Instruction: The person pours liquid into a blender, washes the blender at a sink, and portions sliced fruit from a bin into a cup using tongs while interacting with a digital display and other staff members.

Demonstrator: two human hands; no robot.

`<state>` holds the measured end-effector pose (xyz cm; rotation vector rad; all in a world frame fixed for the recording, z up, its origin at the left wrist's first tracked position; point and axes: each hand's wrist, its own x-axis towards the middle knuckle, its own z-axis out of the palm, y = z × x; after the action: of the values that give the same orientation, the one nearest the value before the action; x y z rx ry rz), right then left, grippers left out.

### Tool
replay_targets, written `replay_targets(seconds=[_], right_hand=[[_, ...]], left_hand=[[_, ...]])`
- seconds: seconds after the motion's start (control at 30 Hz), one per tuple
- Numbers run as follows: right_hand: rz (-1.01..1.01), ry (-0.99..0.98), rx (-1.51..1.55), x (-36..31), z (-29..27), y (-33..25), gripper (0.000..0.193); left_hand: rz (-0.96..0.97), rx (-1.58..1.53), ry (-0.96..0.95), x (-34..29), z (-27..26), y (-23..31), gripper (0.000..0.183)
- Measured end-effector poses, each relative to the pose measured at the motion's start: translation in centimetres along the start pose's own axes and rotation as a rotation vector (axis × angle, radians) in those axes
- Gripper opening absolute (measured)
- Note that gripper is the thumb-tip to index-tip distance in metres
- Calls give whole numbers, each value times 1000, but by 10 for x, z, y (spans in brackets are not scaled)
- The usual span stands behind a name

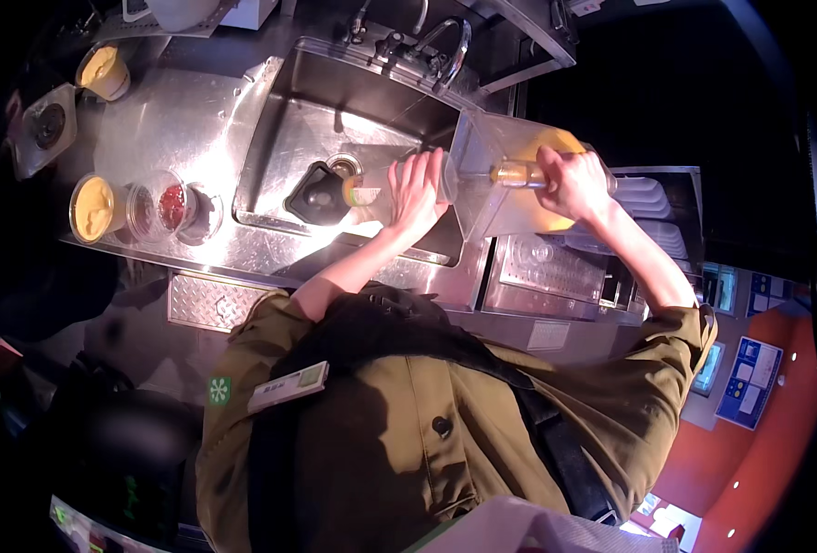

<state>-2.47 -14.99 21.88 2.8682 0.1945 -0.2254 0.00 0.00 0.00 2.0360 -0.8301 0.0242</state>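
Note:
My left hand (417, 195) is wrapped around a clear plastic cup (381, 192) over the sink, its rim facing right. A small green-and-white patch shows at the cup's far end. My right hand (572, 187) grips the amber handle of a clear square pitcher (491, 217). The pitcher is tipped on its side, its mouth right by the cup's rim, with yellow-orange contents inside. Whether anything is flowing between them I cannot tell. A black lid-like piece (318, 195) lies in the sink next to the drain.
The steel sink (275, 138) has faucets (450, 55) behind it. To the left stand cups with yellow contents (98, 207), (104, 74) and a cup with red contents (172, 205). Stacked clear containers (644, 207) and a perforated drip tray (551, 270) sit at the right.

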Motion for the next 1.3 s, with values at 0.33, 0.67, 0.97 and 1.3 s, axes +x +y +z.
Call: replay_targets(seconds=[0.33, 0.67, 0.97, 1.3], right_hand=[[79, 2, 28, -10, 28, -5, 18], [230, -113, 91, -6, 100, -26, 16], [310, -188, 59, 4, 109, -21, 16], [383, -203, 30, -4, 100, -8, 20]], left_hand=[[87, 4, -30, 7, 19, -18, 92], [75, -71, -147, -8, 68, -69, 82], [-21, -180, -210, 3, 67, -72, 76], [-52, -379, -152, 1, 90, -83, 73]])
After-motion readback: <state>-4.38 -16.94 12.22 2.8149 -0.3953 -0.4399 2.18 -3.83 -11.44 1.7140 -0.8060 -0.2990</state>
